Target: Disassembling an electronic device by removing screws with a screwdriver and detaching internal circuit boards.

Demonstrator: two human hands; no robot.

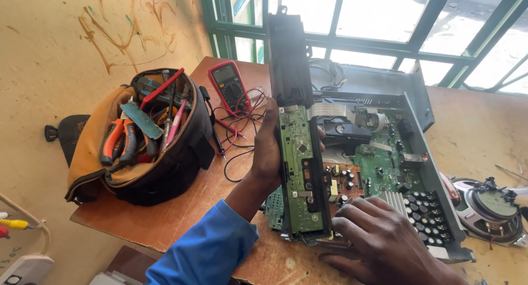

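My left hand [268, 147] grips the long black front panel [290, 65] of an opened electronic device and holds it tilted up on edge; a green circuit board [300, 164] on its inner side faces me. My right hand [379, 238] rests, fingers spread, on the near edge of the device's open metal chassis [421, 111]. Inside the chassis lie a green main board [385, 164] with black capacitors [423, 213] and a disc drive mechanism [346, 131]. A white ribbon cable [329, 110] runs from the panel into the chassis.
An open tool bag [137, 147] with pliers and screwdrivers sits at the left on the wooden table [159, 219]. A red multimeter [230, 87] with tangled leads lies behind it. A loose speaker [489, 208] sits at the right. A window with green bars [385, 43] is behind.
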